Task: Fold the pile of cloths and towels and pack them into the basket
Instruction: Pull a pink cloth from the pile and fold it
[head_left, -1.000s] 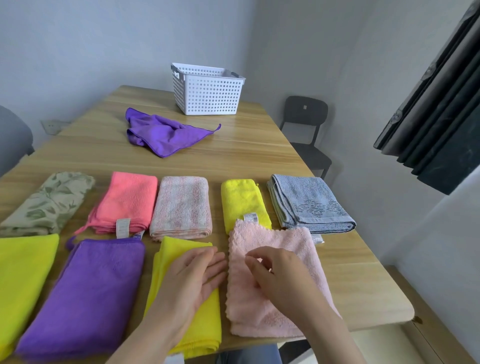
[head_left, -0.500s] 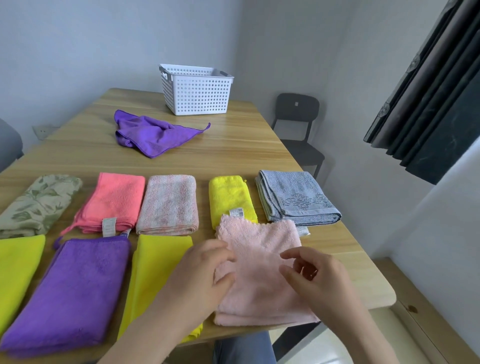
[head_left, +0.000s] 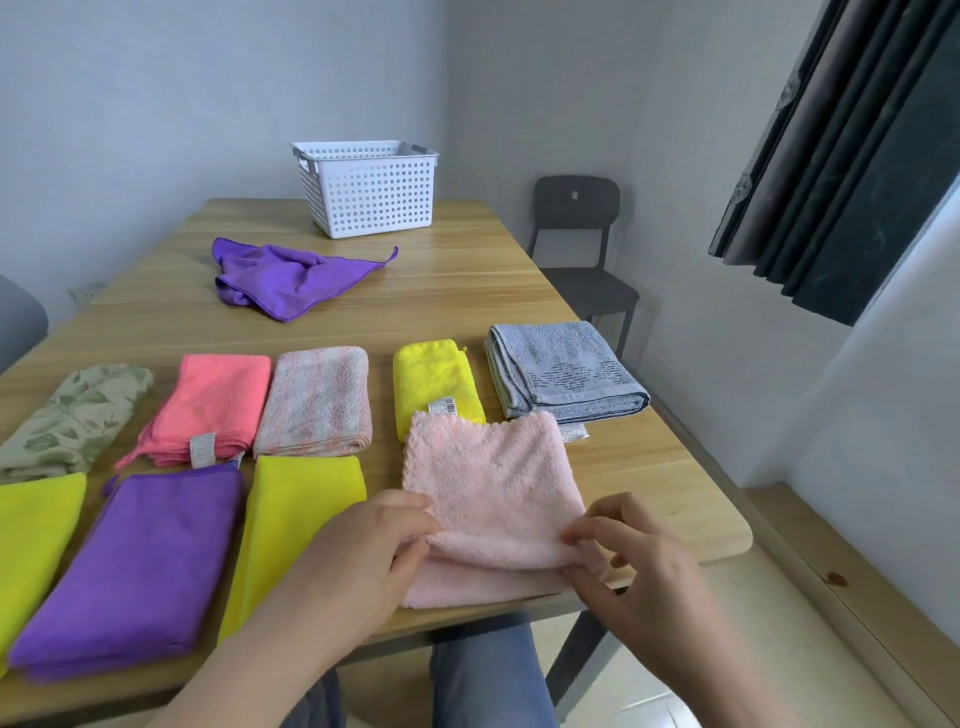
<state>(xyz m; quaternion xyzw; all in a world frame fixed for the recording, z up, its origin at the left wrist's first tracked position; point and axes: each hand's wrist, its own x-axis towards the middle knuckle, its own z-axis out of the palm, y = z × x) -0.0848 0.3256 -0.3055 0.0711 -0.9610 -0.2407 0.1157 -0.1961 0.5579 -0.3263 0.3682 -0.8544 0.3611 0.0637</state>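
Gripping the pink fluffy cloth (head_left: 493, 483) with both hands at the near right of the wooden table (head_left: 467, 301). Pinching its left side with the left hand (head_left: 363, 561), thumb and fingers curling round the upper layer. Pinching its right side with the right hand (head_left: 639, 577), thumb and forefinger closing on the fabric, remaining fingers bending loosely. Holding that upper layer doubled over a lower layer reaching the table's front edge, the far corner just overlapping the tag end of the small yellow cloth (head_left: 434, 382).

Facing a far row of folded pieces, left to right: leaf-print cloth (head_left: 72, 415), coral cloth (head_left: 218, 405), pink-and-white striped towel (head_left: 317, 400), the small yellow cloth, then grey-blue towel (head_left: 561, 369) near the table's right edge.

Working beside a near row of folded pieces: yellow cloth at the left edge (head_left: 31, 540), folded purple cloth (head_left: 135, 566), folded yellow cloth (head_left: 296, 519) passing partly under the left wrist.

Looking past an unfolded purple cloth (head_left: 291, 278), crumpled mid-table, toward the white perforated basket (head_left: 371, 192) standing upright at the far end, well apart from both hands; unable to see its inside.

Sitting near a black chair (head_left: 579, 208) by the wall and a dark curtain (head_left: 841, 156) at the right.
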